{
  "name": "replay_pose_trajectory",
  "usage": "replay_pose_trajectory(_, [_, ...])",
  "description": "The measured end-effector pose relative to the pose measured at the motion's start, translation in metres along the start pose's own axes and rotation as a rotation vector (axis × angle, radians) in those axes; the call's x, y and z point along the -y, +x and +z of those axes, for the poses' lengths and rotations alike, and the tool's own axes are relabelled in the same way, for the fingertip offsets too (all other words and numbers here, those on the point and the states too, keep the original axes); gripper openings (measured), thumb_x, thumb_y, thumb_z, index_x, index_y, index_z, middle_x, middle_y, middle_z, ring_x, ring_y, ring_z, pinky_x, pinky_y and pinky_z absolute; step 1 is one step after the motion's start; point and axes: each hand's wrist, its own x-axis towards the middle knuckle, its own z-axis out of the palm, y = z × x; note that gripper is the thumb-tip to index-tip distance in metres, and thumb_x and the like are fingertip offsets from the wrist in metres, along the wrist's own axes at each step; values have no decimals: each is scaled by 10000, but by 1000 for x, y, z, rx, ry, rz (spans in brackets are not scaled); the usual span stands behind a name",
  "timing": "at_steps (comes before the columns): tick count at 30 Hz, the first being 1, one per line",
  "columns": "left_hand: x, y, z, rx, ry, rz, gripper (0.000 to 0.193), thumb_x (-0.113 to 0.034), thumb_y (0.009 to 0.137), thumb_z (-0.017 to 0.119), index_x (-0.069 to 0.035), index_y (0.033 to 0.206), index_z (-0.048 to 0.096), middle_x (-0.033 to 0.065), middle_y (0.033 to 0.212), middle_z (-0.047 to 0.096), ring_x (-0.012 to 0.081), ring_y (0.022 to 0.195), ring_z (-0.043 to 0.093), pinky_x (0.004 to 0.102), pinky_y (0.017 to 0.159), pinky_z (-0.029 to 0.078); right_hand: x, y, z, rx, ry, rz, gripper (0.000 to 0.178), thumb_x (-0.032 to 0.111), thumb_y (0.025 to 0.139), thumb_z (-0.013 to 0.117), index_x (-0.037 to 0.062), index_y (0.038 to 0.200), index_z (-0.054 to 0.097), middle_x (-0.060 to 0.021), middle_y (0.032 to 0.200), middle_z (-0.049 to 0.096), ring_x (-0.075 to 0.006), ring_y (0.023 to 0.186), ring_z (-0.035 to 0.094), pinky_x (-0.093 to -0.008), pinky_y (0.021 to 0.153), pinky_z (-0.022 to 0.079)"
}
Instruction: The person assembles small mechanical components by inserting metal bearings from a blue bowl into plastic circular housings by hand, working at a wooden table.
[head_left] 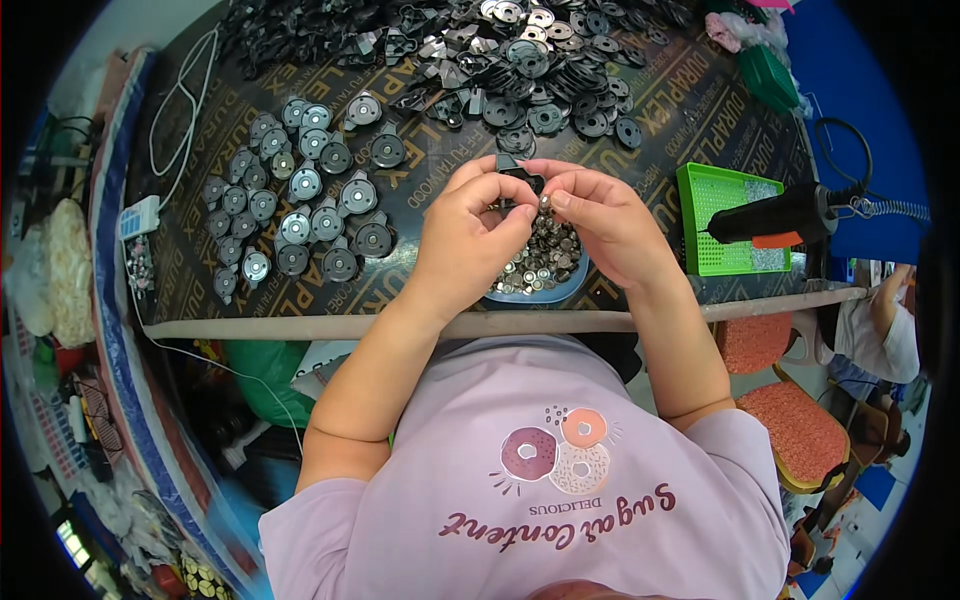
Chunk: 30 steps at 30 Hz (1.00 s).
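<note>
Above a blue bowl (550, 296), my two hands are close together. My left hand (475, 225) is closed on a black plastic part (516, 172), whose top shows between the fingers. My right hand (608, 220) pinches a small shiny metal disc (545, 202) between thumb and forefinger, beside that part. Its other fingers reach behind the black part. Many small silvery metal discs (540, 265) fill the bowl, partly hidden by my hands.
Round black parts with metal centres (305, 183) stand in rows at left. A heap of loose black parts (540, 60) covers the far side. At right, a black power screwdriver (770, 214) lies across a green tray (686, 235). A white cable (190, 130) runs along the left.
</note>
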Motion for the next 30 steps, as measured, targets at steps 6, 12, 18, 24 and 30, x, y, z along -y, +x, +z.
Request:
replay_pose_trajectory(6, [-4, -2, 0, 1, 0, 19, 81, -10, 841, 655, 4, 921, 666, 144, 1285, 501, 141, 1078, 596, 211, 729, 512, -2, 0, 3, -4, -44, -30, 156, 156, 900, 652, 9, 917, 700, -135, 1337, 543, -129, 1073, 539, -297, 946, 404])
replay_pose_trajectory(12, [1, -1, -2, 6, 21, 51, 69, -5, 826, 653, 5, 894, 658, 112, 1242, 533, 97, 918, 607, 201, 703, 505, -5, -1, 4, -26, -119, -73, 133, 129, 885, 675, 5, 929, 697, -117, 1352, 532, -119, 1019, 562, -278, 886, 448])
replay_pose_trajectory(18, [2, 0, -4, 34, 63, 46, 65, 10, 852, 602, 7, 911, 628, 96, 1212, 546, 103, 928, 592, 239, 705, 523, -1, -2, 4, -47, -464, -150, 78, 58, 888, 642, 4, 934, 673, -135, 1437, 434, -112, 1092, 547, -251, 866, 456])
replay_pose_trajectory(24, [3, 1, 1, 93, -409, -75, 363, 81, 906, 454, -20, 1254, 440, 122, 1278, 500, 137, 1086, 557, 298, 865, 540, -1, 4, 9, -220, -539, -274, 104, 115, 831, 691, 24, 882, 689, -149, 1352, 542, -168, 1027, 592, -295, 863, 473])
replay_pose_trajectory(30, [2, 1, 3, 95, -473, -85, 468, 88, 914, 440, -39, 1354, 343, 146, 1346, 453, 163, 1160, 541, 320, 917, 538, -4, 5, 15, -291, -840, -374, 90, 74, 851, 670, -7, 889, 682, -140, 1317, 559, -175, 1079, 578, -324, 931, 458])
